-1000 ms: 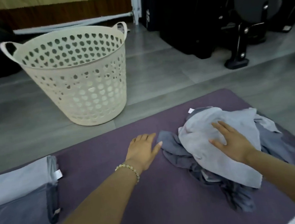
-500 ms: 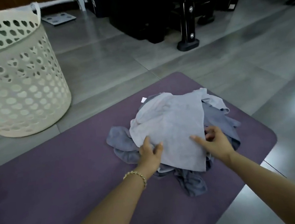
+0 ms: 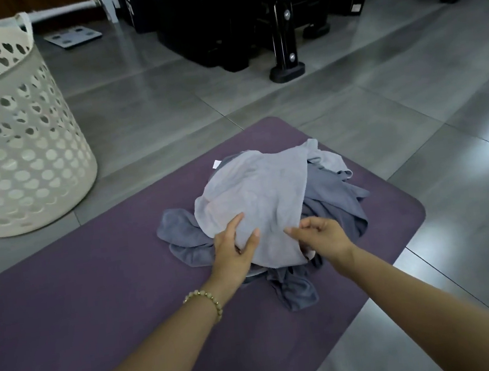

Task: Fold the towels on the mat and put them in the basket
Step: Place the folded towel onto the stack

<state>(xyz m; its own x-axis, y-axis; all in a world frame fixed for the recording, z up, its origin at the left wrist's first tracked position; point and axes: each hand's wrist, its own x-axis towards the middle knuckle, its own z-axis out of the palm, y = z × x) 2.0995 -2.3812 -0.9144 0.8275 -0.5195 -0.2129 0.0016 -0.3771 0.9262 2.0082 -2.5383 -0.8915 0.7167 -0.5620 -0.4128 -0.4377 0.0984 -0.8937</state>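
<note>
A crumpled heap of grey towels lies on the purple mat (image 3: 96,296) near its right end. A light grey towel (image 3: 262,189) tops the heap, with darker grey towels (image 3: 338,204) bunched under and around it. My left hand (image 3: 234,248) grips the light towel's near left edge, thumb on top. My right hand (image 3: 320,233) pinches the same towel's near right edge, fingers curled. The cream basket (image 3: 16,170) with heart-shaped holes stands on the floor at the far left, off the mat.
Grey floor tiles surround the mat. Black gym equipment (image 3: 279,27) with a foot (image 3: 286,72) stands at the back. A bathroom scale (image 3: 74,38) lies on the floor behind the basket.
The view swung right, so the folded towels at the left left the frame. Both hands moved from flat on the mat and heap to gripping the light towel's near edge.
</note>
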